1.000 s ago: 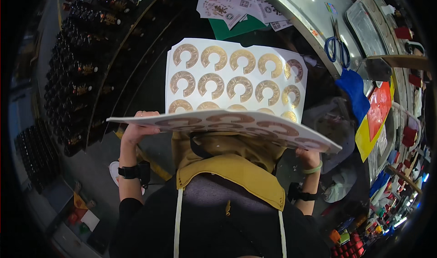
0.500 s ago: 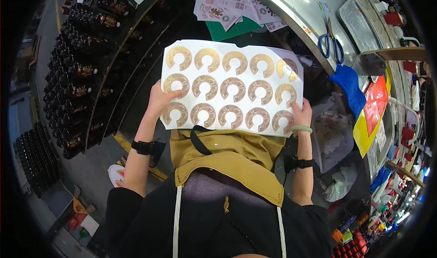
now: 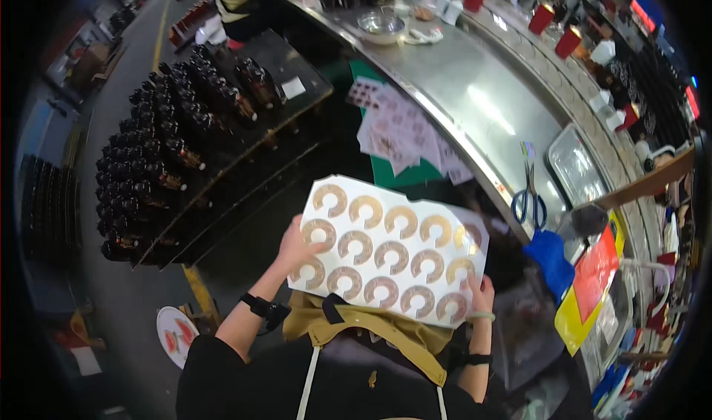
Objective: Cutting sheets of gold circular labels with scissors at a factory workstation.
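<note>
A white sticker sheet (image 3: 404,260) with rows of gold, C-shaped labels is held out flat above my lap, its right side tilted lower. My left hand (image 3: 297,246) grips its left edge, thumb on top and the other fingers hidden beneath. At the lower right edge my right hand (image 3: 480,295) pinches the sheet the same way. Below it lies the mustard apron (image 3: 386,335) over my front. Beyond the sheet, several printed sheets (image 3: 397,127) lie on a green board (image 3: 397,169).
On the left, a dark rack (image 3: 297,108) bears many black bottles (image 3: 159,146). A metal worktable (image 3: 475,86) runs along the right, with blue-handled scissors (image 3: 529,205), a clear tray (image 3: 575,164), a blue cloth (image 3: 550,260) and a metal bowl (image 3: 380,27). A co-worker (image 3: 245,1) is at the far end.
The view has tilted up and turned, so the far worktable and a co-worker now show. In the picture, the sheet sits lower and slants down to the right, still in both hands.
</note>
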Demonstrator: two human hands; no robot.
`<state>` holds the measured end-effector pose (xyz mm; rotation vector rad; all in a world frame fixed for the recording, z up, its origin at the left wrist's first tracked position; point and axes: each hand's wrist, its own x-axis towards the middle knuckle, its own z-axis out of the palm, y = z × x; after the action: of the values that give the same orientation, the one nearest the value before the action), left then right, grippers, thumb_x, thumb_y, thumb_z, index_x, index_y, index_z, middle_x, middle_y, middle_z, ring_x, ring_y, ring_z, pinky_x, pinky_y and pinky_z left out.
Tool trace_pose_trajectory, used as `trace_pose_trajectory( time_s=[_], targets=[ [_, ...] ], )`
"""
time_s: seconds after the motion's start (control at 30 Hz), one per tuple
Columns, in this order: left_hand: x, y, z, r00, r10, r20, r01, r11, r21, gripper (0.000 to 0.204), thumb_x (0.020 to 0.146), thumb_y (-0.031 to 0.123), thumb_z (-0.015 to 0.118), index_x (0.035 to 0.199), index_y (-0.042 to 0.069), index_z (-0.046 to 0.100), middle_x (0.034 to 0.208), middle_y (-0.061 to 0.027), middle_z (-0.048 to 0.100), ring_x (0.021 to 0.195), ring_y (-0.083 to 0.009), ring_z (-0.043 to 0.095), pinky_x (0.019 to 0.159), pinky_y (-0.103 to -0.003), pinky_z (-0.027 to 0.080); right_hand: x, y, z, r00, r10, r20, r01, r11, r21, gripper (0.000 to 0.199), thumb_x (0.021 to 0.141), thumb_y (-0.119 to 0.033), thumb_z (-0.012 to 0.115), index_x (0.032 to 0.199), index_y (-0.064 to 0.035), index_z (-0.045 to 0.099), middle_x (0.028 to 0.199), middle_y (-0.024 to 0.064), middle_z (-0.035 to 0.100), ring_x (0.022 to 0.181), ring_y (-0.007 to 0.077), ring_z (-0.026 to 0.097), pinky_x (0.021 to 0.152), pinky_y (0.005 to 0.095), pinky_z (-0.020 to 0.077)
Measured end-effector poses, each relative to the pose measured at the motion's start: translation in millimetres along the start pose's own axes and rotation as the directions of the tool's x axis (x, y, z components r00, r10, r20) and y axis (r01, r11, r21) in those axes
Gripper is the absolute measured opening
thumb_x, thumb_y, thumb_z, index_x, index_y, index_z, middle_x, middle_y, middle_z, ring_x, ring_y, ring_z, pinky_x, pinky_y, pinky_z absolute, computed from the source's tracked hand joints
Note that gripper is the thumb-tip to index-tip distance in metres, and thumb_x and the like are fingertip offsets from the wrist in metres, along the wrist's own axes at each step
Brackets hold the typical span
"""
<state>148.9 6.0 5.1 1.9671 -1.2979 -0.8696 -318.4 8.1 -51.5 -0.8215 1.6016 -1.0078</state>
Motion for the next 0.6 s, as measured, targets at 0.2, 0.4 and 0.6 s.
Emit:
trace_pose_trajectory(
  time_s=[0.2,0.4,0.6],
  targets=[
    [1.7,0.2,0.0,0.994,-0.090,0.057,0.088,0.995,0.040,0.080,0.060,0.025,0.083,0.125,0.000,0.042,0.112,-0.0197,0.061,0.106,-0.0310,0.061,0.091,-0.038,0.048,8.6,15.7,1.8,0.997,0.038,-0.063,-0.039,0.999,-0.019,0.039,0.081,-0.008,0.071,0.113,0.0051,0.053,0.093,0.0116,0.066,0.074,0.0155,0.063,0.067,0.0303,0.0511],
    [3.1,-4.1,2.7,0.994,-0.091,0.062,0.084,0.990,0.112,0.082,0.062,0.026,0.083,0.126,-0.002,0.039,0.112,-0.0201,0.061,0.107,-0.0311,0.061,0.093,-0.037,0.048,15.6,24.0,-2.6,0.996,-0.061,-0.062,0.057,0.997,-0.056,0.044,0.075,0.000,0.067,0.116,0.0070,0.052,0.101,0.0146,0.066,0.085,0.0177,0.064,0.075,0.0300,0.0517],
    [1.3,-1.0,2.9,0.994,-0.095,0.061,0.088,0.990,0.113,0.082,0.062,0.024,0.083,0.126,0.000,0.040,0.114,-0.0192,0.060,0.109,-0.0305,0.060,0.093,-0.038,0.047,17.0,21.3,-2.1,0.997,-0.044,-0.058,0.038,0.994,-0.099,0.046,0.075,0.000,0.067,0.118,0.0071,0.053,0.103,0.0135,0.066,0.088,0.0178,0.064,0.077,0.0303,0.0517]
  ],
)
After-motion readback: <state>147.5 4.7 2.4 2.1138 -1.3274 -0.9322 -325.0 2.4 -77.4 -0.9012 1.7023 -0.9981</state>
